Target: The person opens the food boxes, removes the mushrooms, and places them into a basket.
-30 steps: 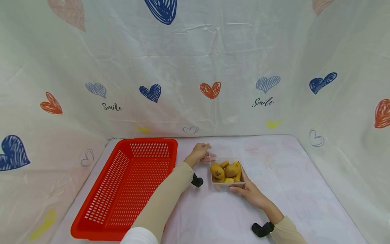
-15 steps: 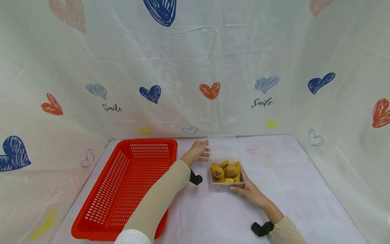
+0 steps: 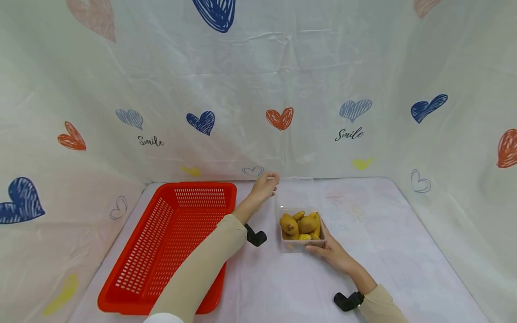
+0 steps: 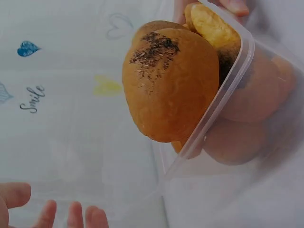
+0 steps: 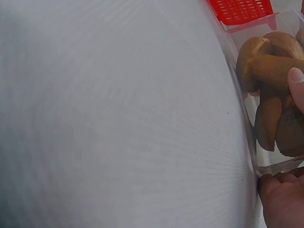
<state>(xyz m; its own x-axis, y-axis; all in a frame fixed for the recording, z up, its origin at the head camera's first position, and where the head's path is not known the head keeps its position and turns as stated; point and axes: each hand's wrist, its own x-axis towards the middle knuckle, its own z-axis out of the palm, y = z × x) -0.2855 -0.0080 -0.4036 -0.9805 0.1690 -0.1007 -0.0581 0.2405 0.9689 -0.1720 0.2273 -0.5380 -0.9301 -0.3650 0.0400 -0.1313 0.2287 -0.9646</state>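
Observation:
A clear plastic box [image 3: 303,248] stands on the table, filled with several yellow-brown mushrooms [image 3: 308,224]. Its clear lid [image 3: 296,193] is tipped back behind it, faint against the table. My right hand [image 3: 333,255] grips the box at its right front corner, thumb on the front wall; the right wrist view shows the thumb and fingers [image 5: 285,190] on different sides. My left hand [image 3: 264,186] is up at the lid's left, fingers loosely bent, holding nothing. In the left wrist view its fingertips [image 4: 47,213] are apart from the box; whether it touches the lid is unclear.
A large red perforated basket [image 3: 167,246] stands left of the box, partly under my left forearm. A white curtain [image 3: 242,67] printed with hearts hangs behind the table [image 3: 363,224]. Black wrist cameras [image 3: 348,301] jut from both wrists.
The lid has swung back behind the box. My left hand has come away from the lid's edge and risen up and slightly left. The right hand has kept its grip.

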